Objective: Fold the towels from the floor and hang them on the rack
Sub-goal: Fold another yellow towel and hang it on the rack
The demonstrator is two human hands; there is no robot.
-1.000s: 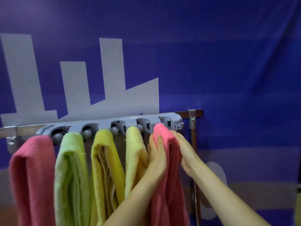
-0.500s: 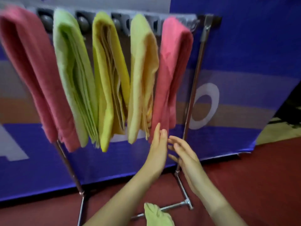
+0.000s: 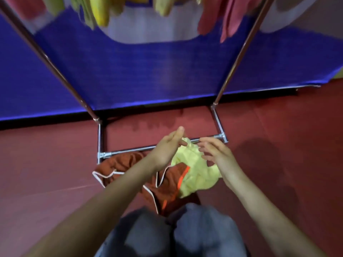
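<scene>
The yellow towel (image 3: 194, 169) lies crumpled on the red floor (image 3: 46, 164), just in front of the person's knees and near the low front bar of the rack (image 3: 130, 150). It is directly under and between both hands. The left hand (image 3: 167, 149) is over the far left edge of the towel, and its fingers (image 3: 179, 131) look pressed together near the topmost fold; whether they already pinch the cloth I cannot tell because of blur. The right hand (image 3: 215, 153) hovers just above the right side with fingers (image 3: 206, 145) half spread and curled, holding nothing that I can see. Both hands are about equally close, so a grasp with two hands seems the natural next move.

The heap has no clear long axis; it is a soft lump, a little longer from far left to near right. The cloth looks like thick, loose terry with many folds. It rests partly on an orange-brown cloth (image 3: 130, 166) with a white edge trim, which spreads to the left and toward the knees. The rack is made of thin shiny metal tubes, and at the top of the view the ends of the hung towels (image 3: 228, 19) are seen, blurred.
</scene>
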